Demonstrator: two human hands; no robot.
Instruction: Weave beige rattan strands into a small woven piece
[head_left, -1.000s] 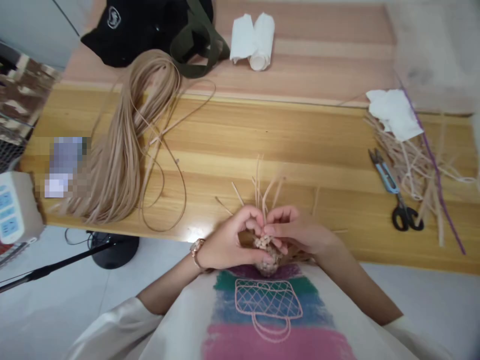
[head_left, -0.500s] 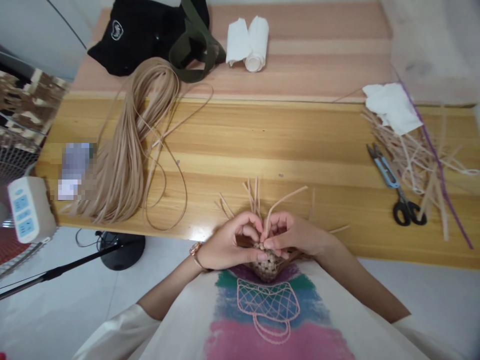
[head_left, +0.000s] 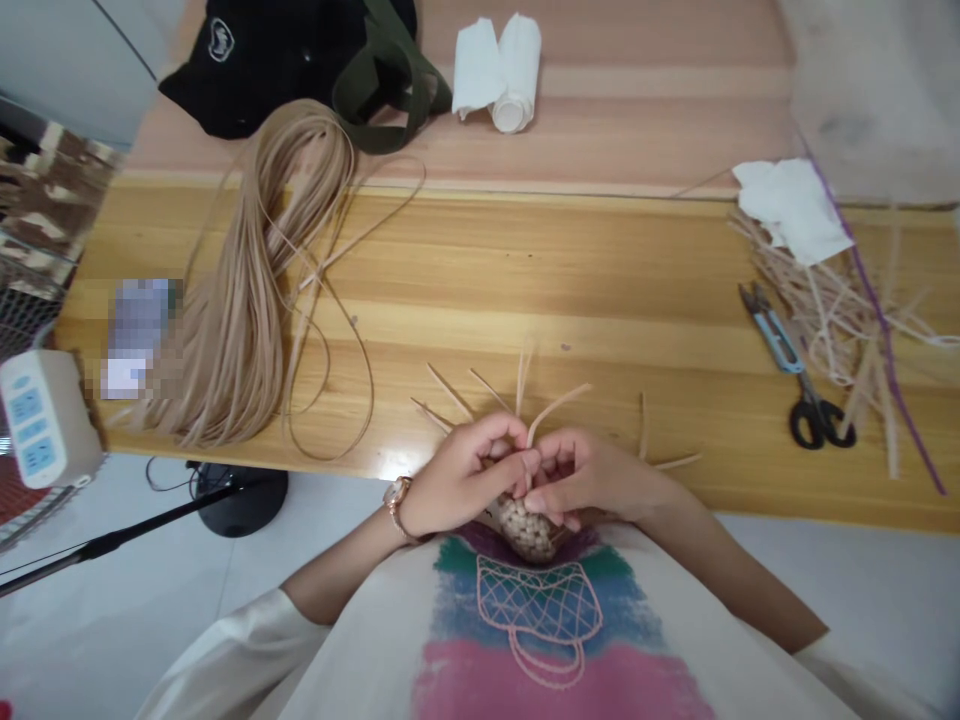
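A small tan woven piece (head_left: 529, 530) rests against my chest at the table's front edge, with several loose strip ends fanning out over the wood. My left hand (head_left: 480, 475), with a watch on its wrist, pinches one of the tan strips (head_left: 559, 400) between thumb and forefinger just above the weave. Beside it, my right hand (head_left: 574, 478) is closed on the woven piece's upper right side, its thumb on the weave. The underside of the piece is hidden by the hands and shirt.
A long bundle of tan strips (head_left: 247, 310) lies at left, near a power strip (head_left: 49, 420). Scissors (head_left: 817, 420) and blue-handled snips (head_left: 776, 330) lie at right beside strip offcuts (head_left: 825, 320) and tissue (head_left: 795, 205). A paper roll (head_left: 517, 75) and black bag (head_left: 285, 60) are at the back.
My left thumb has lifted from the weave to pinch the strip against the forefinger. The strip's free end has dropped a little to the left. The view has shifted slightly.
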